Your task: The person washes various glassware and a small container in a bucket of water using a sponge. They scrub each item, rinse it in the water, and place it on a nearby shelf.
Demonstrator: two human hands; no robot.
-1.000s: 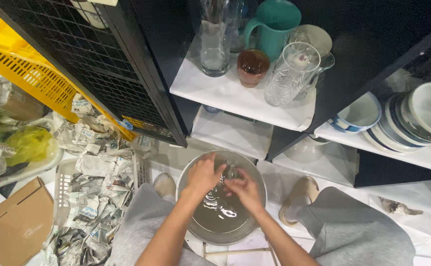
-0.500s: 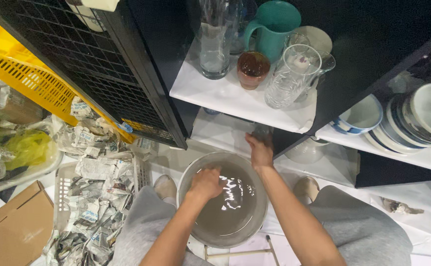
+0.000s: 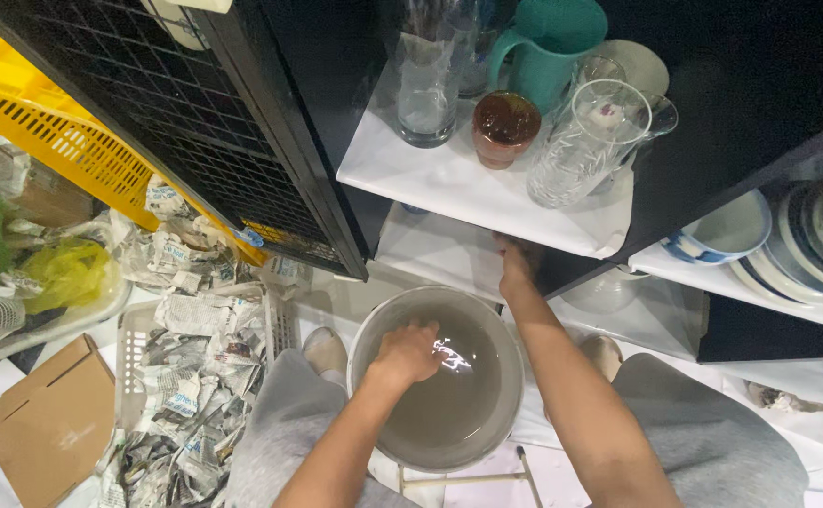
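Item: grey bucket (image 3: 385, 325), round, holding murky water with a bright glint on the surface; set on the floor between the person's knees, directly below the lower white shelf (image 3: 439, 249) of a black cabinet. Left hand (image 3: 407, 354): inside the bucket, at the water, fingers curled into a loose fist; whether anything lies within the fist cannot be told. Right hand (image 3: 515, 268): raised clear of the bucket, reaching under the upper shelf toward the lower shelf's back edge; fingers in shadow, so whether they grasp anything cannot be told. Upper white shelf (image 3: 449, 179): tall clear glass (image 3: 427, 89), small brown cup (image 3: 504, 127), teal jug (image 3: 548, 47), cut-glass pitcher (image 3: 585, 141), pale plate behind the jug. Right-hand shelf compartment: blue-and-white bowl (image 3: 722, 230) beside a stack of plates (image 3: 816, 245) stood on edge. Left of cabinet: black wire-mesh panel (image 3: 176, 122) leaning over a yellow plastic crate (image 3: 63, 150). Floor, left: white basket filled with crumpled newspaper (image 3: 195, 367), flat cardboard box (image 3: 49, 423), yellow and green plastic bags (image 3: 58, 273) in a clear tub. Person wears grey trousers (image 3: 712, 442), crouched with a knee on each side of the bucket.
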